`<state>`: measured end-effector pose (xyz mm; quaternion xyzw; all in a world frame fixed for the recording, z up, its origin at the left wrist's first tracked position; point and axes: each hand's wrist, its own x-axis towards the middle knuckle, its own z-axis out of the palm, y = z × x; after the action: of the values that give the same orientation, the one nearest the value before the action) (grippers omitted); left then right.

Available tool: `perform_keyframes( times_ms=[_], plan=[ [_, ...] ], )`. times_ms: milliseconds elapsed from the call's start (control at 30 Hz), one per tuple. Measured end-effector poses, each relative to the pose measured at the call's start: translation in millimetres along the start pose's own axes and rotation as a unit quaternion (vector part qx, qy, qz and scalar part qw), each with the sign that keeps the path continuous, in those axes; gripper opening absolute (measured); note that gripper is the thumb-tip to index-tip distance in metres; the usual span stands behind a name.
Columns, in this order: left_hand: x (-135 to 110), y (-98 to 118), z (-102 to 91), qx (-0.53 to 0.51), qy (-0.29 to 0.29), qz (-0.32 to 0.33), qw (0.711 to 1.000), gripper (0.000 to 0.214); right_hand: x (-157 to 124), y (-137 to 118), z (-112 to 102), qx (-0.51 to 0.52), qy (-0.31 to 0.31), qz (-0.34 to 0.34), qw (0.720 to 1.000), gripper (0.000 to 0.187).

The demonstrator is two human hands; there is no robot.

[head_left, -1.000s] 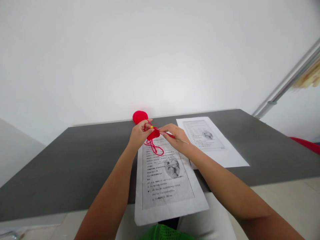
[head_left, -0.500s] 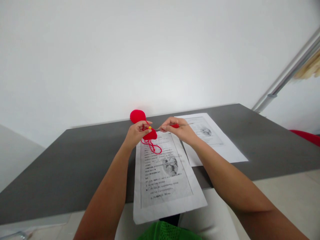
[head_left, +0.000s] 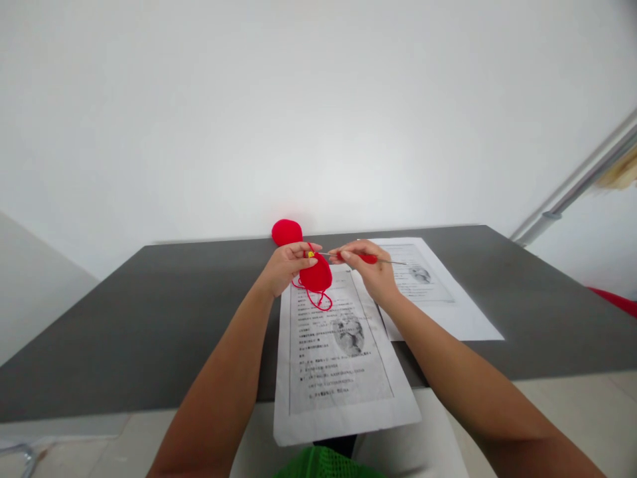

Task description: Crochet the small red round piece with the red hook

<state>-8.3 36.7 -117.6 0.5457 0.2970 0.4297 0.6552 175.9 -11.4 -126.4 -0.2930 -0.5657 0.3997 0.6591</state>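
Observation:
Between the thumb and fingers of my left hand (head_left: 287, 267) is a red crochet piece (head_left: 316, 275), its rounded face turned toward me. A small yellow stitch marker (head_left: 311, 254) shows at its upper edge, by my fingertips. My right hand (head_left: 371, 265) is closed around the red handle of a crochet hook (head_left: 367, 258). The hook's thin metal tip points left and reaches the piece near the marker; whether it is inside a stitch is too small to tell. A loose loop of red yarn (head_left: 321, 303) hangs below the piece.
A red yarn ball (head_left: 287, 232) rests at the back of the dark table (head_left: 149, 318), against the white wall. One printed sheet (head_left: 343, 411) lies under my hands and overhangs the front edge. Another printed sheet (head_left: 462, 322) lies to the right.
The crochet piece has turned so more of its rounded face shows. The hook's handle is more exposed in my right hand. The whole view has shifted slightly.

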Motion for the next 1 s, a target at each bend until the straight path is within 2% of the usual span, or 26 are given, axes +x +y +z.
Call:
perform_keyframes(
  times_ms=[100,267,367,533,700,833,933,1000],
  plan=[
    [-1,1,-0.5,-0.002,-0.006,0.003,1.000,0.035,-2,2,0,-0.084,-0.016,-0.049,0.995,0.009],
    [1,-2,-0.4,0.015,-0.033,0.013,0.999,0.038,-1,4,-6,-0.228,-0.103,-0.102,0.963,0.014],
    [2,-3,0.5,0.033,-0.022,0.037,0.999,0.044,-1,3,-9,-0.276,-0.137,-0.130,0.942,0.016],
    [2,-6,3.8,0.065,-0.003,0.052,0.996,0.052,-2,5,-10,-0.319,-0.147,-0.168,0.921,0.017],
    [4,-10,11.7,0.097,0.021,0.079,0.992,0.056,-2,8,-5,-0.319,-0.144,-0.154,0.924,0.014],
    [6,-16,19.4,0.102,0.068,0.105,0.987,0.060,-3,10,-1,-0.303,-0.142,-0.151,0.930,0.014],
    [6,-18,22.5,0.068,0.084,0.093,0.990,0.059,-4,15,0,-0.281,-0.129,-0.157,0.938,0.013],
    [5,-17,22.6,0.033,0.079,0.069,0.994,0.057,-5,17,0,-0.253,-0.104,-0.135,0.952,0.013]
  ],
)
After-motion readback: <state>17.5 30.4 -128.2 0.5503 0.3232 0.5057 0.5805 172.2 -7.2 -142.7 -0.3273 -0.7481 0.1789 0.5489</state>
